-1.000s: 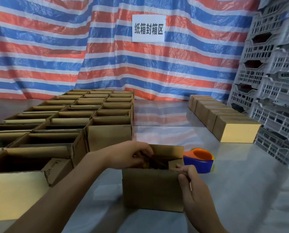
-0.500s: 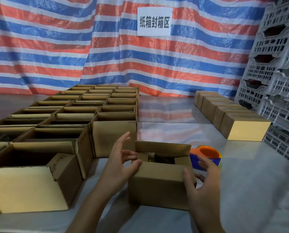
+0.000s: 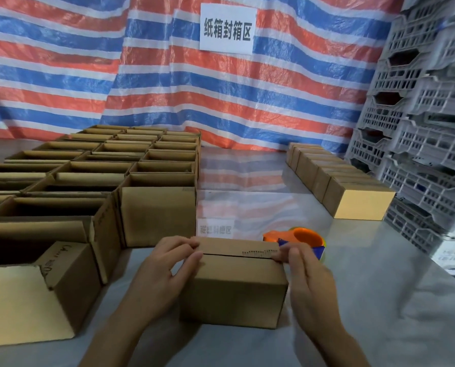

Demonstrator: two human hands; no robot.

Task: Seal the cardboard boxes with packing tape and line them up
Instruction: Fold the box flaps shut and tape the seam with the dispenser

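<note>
cardboard box (image 3: 237,287) sat at lower centre of the frame on the grey surface (image 3: 379,287), its top flaps folded down with a seam running across the lid. left hand (image 3: 165,271) was at its left end, grip curled over the top edge, fingers on the far flap and thumb against the near one. right hand (image 3: 308,282) was at the right end, fingertips touching the end of the seam; its grip was blurred, so pinching or only pressing could not be told. just behind, partly hidden by the right hand, lay an orange and blue tape dispenser (image 3: 303,235). rows of open boxes (image 3: 88,178) filled the left of the frame. a line of closed boxes (image 3: 358,205) stood at right, near stacked grey crates (image 3: 427,128).
</note>
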